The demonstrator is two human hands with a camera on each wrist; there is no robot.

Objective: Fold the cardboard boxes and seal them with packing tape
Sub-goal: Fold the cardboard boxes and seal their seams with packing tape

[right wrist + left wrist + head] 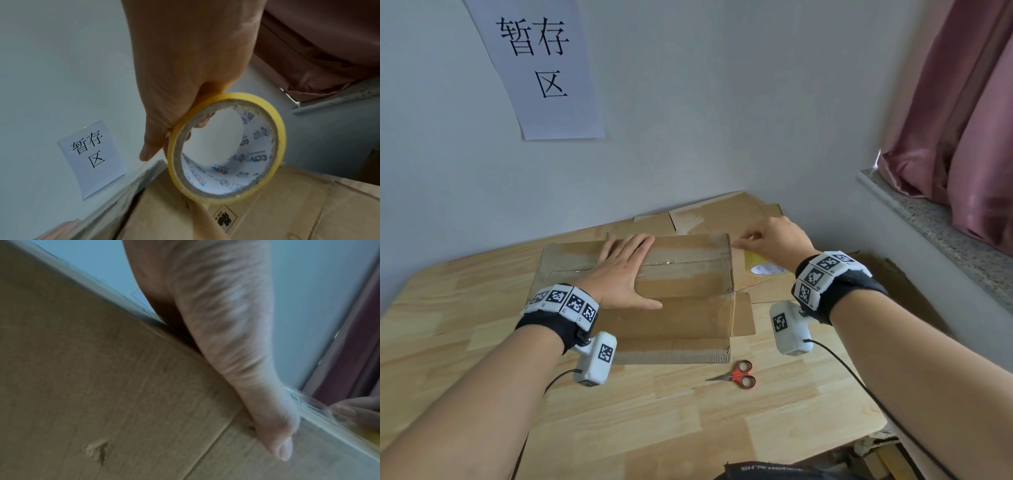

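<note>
Cardboard box found closed, standing on wooden table, centre of the head view. Clear tape strip noted along top seam, running from 9 o'clock to 3 o'clock.

Left hand laid palm-down on box top over the seam, fingers straight and spread toward 12 o'clock, thumb extended toward 3 o'clock along the front top edge. Nothing grasped; flat contact only. Confirmed in the left wrist view: thumb pressed flat on the cardboard at the top edge.

Right hand positioned at 3 o'clock of the box, at its far right top corner. Fingers curled round yellow tape roll; fingertips seen inside the core in the right wrist view, thumb outside the rim. Roll held upright just past the box's right end, above flattened cardboard sheets. Film visible stretching from the roll down toward the box edge; exact point of attachment could not be determined.

Flattened sheets observed at 12 to 2 o'clock behind and beside the box, against the wall. Red-handled scissors lying on the table at 5 o'clock of the box, apart from it, blades closed. Paper sign with printed characters fixed to the wall at 11 o'clock. Pink curtain hanging over stone sill at 2 o'clock.
</note>
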